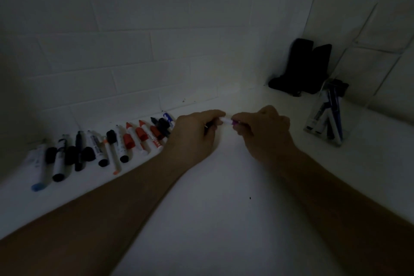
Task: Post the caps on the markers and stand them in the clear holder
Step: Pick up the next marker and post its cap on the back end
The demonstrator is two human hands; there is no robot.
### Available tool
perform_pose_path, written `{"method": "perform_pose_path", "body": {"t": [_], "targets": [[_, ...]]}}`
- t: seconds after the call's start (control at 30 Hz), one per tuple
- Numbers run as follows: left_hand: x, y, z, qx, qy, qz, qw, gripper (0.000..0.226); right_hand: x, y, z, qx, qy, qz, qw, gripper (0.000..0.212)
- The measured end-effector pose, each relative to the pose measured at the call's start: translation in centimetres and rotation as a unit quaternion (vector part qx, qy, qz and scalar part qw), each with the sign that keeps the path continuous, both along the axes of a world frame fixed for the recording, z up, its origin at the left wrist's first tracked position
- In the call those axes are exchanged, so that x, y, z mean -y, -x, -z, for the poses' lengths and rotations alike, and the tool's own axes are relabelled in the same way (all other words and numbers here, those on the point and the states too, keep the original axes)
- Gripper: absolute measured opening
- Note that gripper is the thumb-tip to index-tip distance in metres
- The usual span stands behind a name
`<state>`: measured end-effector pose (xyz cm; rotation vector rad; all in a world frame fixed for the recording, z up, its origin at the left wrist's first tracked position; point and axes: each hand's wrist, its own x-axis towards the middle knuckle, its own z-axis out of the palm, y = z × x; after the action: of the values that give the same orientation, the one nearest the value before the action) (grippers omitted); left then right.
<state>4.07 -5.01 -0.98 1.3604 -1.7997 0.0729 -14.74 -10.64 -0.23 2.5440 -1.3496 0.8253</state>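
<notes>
- Dim, underexposed view; colours and print on most markers hard to read.
- Held between both hands above the middle of the white tabletop [224, 219]: one marker [225, 120], only a short white stretch of barrel visible in the gap between the hands, the rest buried in the fingers.
- Purple cap [234, 122] peeking out at the right hand's fingertips, touching or nearly touching the barrel end; whether seated or not, impossible to tell.
- Left hand [193, 133]: back of hand up, fingers curled round the marker's barrel, thumb side toward the gap, forearm running in from the lower left edge of the view.
- Right hand [265, 132]: knuckles up, fingers bunched and pinching the purple cap, forearm entering from the lower right corner.
- Row of loose markers [100, 148] lying along the tabletop's far left edge against the tiled wall [134, 51], black, red and blue caps mixed among them; the nearest end of the row hidden behind the left hand.
- Clear holder [326, 116] standing near the tabletop's far right corner, a few capped markers leaning inside, its walls barely distinguishable.
- Dark object [301, 67] in that corner behind the holder, shape unreadable.
</notes>
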Motion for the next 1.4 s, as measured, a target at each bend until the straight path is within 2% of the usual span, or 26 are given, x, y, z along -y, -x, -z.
{"method": "perform_pose_path", "body": {"t": [0.1,0.2,0.27,0.37,0.47,0.57,0.67,0.8,0.9,1.03,1.1,1.17,1.27,1.33,1.4], "targets": [[-0.2,0.0,0.0,-0.011,-0.024,0.016,1.0,0.043,0.1,0.6,-2.3,0.071,0.008,-0.025,0.997,0.025],[-0.4,0.3,0.3,0.047,-0.01,0.069,0.996,0.029,-0.1,2.8,-6.2,0.189,0.039,-0.033,0.981,0.023],[-0.7,0.5,0.4,0.078,-0.008,0.102,0.992,0.02,-0.4,5.3,-9.1,0.196,0.085,-0.013,0.977,0.021],[-1.0,0.8,0.4,0.111,-0.023,0.121,0.986,0.018,0.1,9.6,-12.3,0.129,0.161,0.04,0.978,0.02],[-1.2,0.8,0.4,0.139,-0.027,0.119,0.983,0.018,1.4,13.0,-13.4,0.065,0.164,0.094,0.98,0.022],[-1.3,0.9,0.3,0.147,-0.026,0.109,0.983,0.018,2.4,14.7,-12.4,0.022,0.134,0.151,0.979,0.026],[-1.3,0.9,0.5,0.144,-0.019,0.107,0.984,0.016,3.0,15.4,-10.1,-0.013,0.088,0.23,0.969,0.041],[-1.3,0.8,0.6,0.141,-0.021,0.1,0.985,0.015,3.3,15.4,-7.5,-0.111,0.148,0.313,0.931,0.039],[-1.3,0.8,0.6,0.145,-0.021,0.098,0.984,0.015,3.2,15.8,-7.7,-0.115,0.07,0.295,0.946,0.023],[-1.5,0.9,0.6,0.157,-0.011,0.108,0.982,0.013,2.8,15.8,-8.2,-0.12,-0.005,0.287,0.95,0.026],[-1.5,0.9,0.6,0.162,-0.006,0.112,0.98,0.013,2.3,15.3,-8.2,-0.103,0.027,0.28,0.954,0.027],[-1.4,0.8,0.6,0.162,-0.003,0.116,0.98,0.014,1.5,14.3,-8.1,-0.063,0.107,0.269,0.955,0.037],[-1.7,0.4,0.3,0.16,-0.005,0.12,0.98,0.014,-0.1,11.2,-6.2,-0.013,0.156,0.175,0.972,0.046],[-1.9,-0.2,-0.3,0.143,-0.005,0.12,0.982,0.017,-0.6,7.9,-3.9,0.038,0.077,0.07,0.994,0.047],[-2.1,-1.7,-1.1,0.111,0.003,0.092,0.99,0.024,-1.1,4.0,-1.9,0.083,-0.041,-0.012,0.996,0.046]]}}
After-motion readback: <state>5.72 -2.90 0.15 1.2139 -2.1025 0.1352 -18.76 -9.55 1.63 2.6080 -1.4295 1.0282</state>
